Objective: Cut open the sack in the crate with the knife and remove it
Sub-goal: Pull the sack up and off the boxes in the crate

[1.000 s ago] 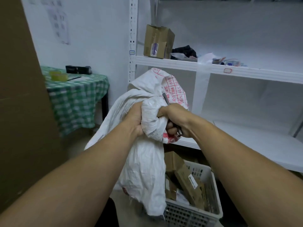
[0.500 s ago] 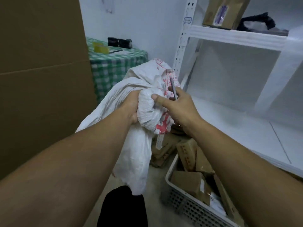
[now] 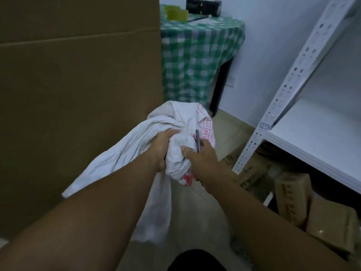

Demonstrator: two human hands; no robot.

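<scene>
The white woven sack (image 3: pixel 125 153) with red print is bunched up and held in the air in front of me, its loose end hanging toward the floor. My left hand (image 3: pixel 162 145) grips a fistful of it from the left. My right hand (image 3: pixel 201 155) clamps the sack from the right and also holds the thin grey knife (image 3: pixel 197 140), whose blade sticks up past my fingers against the cloth. The crate is hardly in view; only brown cardboard boxes (image 3: pixel 293 190) show at the lower right.
A tall brown cardboard sheet (image 3: pixel 78 94) fills the left. A table with a green checked cloth (image 3: pixel 199 55) stands behind, with a black device (image 3: pixel 204 5) on it. A white metal shelf unit (image 3: pixel 304 124) rises on the right. A dark shoe (image 3: pixel 195 261) is below.
My view has swung left and down: the crate has slid out to the lower right and the cardboard sheet fills more of the left. Both hands have kept their hold on the sack.
</scene>
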